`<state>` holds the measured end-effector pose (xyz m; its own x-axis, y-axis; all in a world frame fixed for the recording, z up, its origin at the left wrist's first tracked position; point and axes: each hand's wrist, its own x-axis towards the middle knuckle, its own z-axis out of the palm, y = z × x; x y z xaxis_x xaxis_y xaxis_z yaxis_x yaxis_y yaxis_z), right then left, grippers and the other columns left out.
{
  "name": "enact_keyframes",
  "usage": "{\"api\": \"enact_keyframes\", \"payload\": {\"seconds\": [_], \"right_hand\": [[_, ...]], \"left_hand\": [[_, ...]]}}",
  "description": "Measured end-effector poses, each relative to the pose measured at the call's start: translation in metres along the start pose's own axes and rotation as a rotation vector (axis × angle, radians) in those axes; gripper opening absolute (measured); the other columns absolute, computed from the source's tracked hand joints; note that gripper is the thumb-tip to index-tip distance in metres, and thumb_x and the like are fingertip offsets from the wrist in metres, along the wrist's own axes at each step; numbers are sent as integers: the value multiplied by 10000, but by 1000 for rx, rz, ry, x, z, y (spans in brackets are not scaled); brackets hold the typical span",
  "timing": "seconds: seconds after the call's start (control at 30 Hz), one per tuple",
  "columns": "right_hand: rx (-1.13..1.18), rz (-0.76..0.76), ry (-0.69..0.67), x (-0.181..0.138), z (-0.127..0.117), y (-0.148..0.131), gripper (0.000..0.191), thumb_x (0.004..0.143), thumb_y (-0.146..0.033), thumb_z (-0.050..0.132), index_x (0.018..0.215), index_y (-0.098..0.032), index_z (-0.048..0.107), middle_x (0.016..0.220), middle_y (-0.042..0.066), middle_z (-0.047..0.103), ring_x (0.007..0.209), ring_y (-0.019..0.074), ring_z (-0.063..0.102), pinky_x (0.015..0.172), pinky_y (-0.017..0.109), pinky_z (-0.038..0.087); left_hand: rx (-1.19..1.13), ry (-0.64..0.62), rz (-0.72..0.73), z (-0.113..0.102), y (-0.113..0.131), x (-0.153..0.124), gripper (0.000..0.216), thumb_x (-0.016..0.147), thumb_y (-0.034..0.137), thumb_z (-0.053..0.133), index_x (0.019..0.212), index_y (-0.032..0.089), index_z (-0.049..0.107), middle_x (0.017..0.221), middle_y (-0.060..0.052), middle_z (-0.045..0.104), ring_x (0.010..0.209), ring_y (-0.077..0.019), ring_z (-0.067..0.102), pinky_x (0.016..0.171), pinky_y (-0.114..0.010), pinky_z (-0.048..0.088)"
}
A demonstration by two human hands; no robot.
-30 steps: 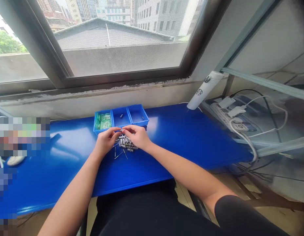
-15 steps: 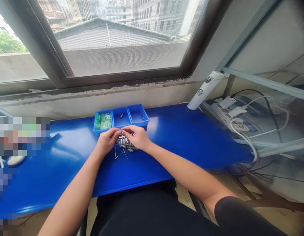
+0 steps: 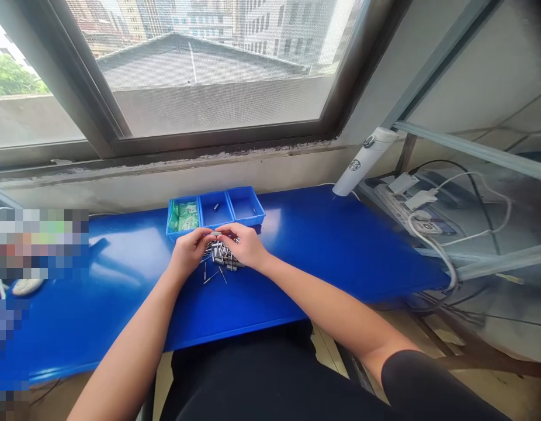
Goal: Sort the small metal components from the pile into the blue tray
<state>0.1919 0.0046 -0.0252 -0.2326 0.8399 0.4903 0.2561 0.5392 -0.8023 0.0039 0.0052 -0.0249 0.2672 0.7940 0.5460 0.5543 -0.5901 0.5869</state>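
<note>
A small grey part [image 3: 215, 233] sits pinched between the fingertips of both hands, raised just above a heap of metal pieces [image 3: 224, 255] at the middle of a blue table [image 3: 332, 251]. From my distance I count the left hand [image 3: 190, 251] as grasping its left end, thumb and forefinger closed together, while the right hand [image 3: 245, 244] grips the opposite end in the same way; the part is so small in my view that I cannot tell whether it is one piece or two joined.

Beneath the fingers, the heap mixes thin pins and thicker cylinders, with a few loose pins [image 3: 208, 276] lying on its near side. Just beyond the hands stands a blue tray [image 3: 243, 206] of three compartments: a green plastic bag [image 3: 176, 215] with pale contents in the left one, a dark cylinder [image 3: 216, 207] in the middle, a tiny piece [image 3: 254, 210] in the right.

Farther right, I see a white bottle [image 3: 364, 162] at the table's far edge, beside a shelf where white adapters [image 3: 422, 200] and cables are gathered. A pale rounded object [image 3: 28, 285] lies at the left, next to a pixelated patch. A screened window [image 3: 218, 105] fills the far side, overlooking a grey roof and buildings.
</note>
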Motion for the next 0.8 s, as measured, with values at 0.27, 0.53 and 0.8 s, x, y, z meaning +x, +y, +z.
{"api": "enact_keyframes", "payload": {"seconds": [0.27,0.53,0.8], "right_hand": [[-10,-19,5,0,1,-4,183,888,-299,626,997,-187,722,908,66,726,829,170,661,720,286,542],[27,87,40,1,1,-3,194,896,-312,606,969,-170,718,924,70,738,835,167,674,722,280,533],[-1,31,-11,1,-2,-3,193,900,-294,604,1005,-173,713,946,76,732,859,175,674,741,295,541]], "left_hand": [[-12,-56,-38,-1,2,0,343,977,375,445,909,151,696,680,-15,654,571,-112,560,556,-211,436],[-54,9,-2,3,3,-1,235,889,344,627,1048,182,687,554,64,487,476,-70,411,497,-181,374],[12,-3,21,1,1,0,215,917,348,580,968,173,695,621,20,616,511,-94,499,522,-200,413]]}}
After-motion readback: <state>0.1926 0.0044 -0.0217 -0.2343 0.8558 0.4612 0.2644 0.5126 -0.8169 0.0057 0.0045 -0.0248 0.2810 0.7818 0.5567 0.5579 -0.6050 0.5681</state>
